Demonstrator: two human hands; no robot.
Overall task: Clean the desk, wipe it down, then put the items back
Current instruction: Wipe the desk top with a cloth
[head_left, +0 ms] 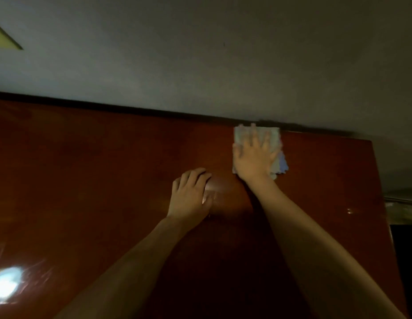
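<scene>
Reddish wood bench (85,169): right hand (253,157), fingers spread flat, presses a cloth (275,139) at the far edge, right of centre; left hand (190,194) rests loosely curled, holding nothing. Cloth might slip behind.

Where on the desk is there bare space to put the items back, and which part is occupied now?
The desk is bare along its whole left half, from the wall edge to the near side. A bare strip also lies right of the cloth, up to the right edge. The far middle is occupied: the right hand presses the cloth, and the left hand rests beside it.
</scene>
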